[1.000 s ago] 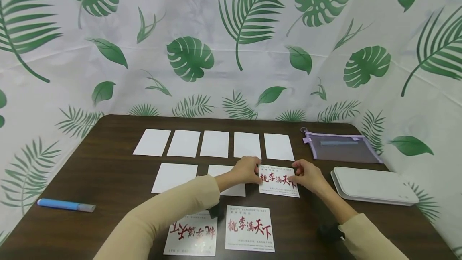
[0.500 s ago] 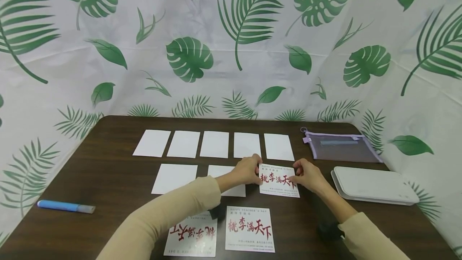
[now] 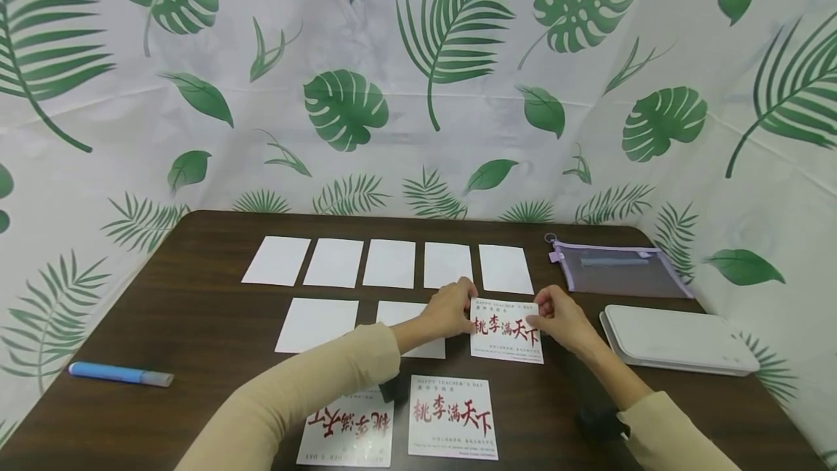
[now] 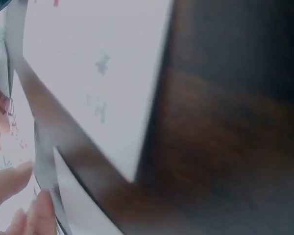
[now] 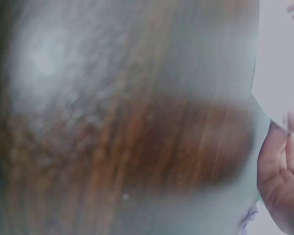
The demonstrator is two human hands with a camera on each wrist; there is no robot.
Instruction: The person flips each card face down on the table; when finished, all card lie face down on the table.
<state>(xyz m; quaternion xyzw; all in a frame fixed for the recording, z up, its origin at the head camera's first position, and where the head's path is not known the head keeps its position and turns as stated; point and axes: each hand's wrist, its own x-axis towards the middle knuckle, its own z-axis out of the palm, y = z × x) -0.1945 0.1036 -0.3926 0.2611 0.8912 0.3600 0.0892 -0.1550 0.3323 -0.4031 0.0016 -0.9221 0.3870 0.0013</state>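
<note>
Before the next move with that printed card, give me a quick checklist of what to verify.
1. Left hand on printed card's left edge: ok.
2. Right hand on its right edge: ok.
3. Card lying flat on table: cannot tell.
4. Card clear of back-row blank card: ok.
5. Card clear of white tray: ok.
6. Wrist views sharp enough to confirm finger contact: not ok, blurred.

The head view looks forward and down across the whole table (image 3: pixel 196 325). Both wrist views sit very near its surface, blurred, sharing that dark wood.
</note>
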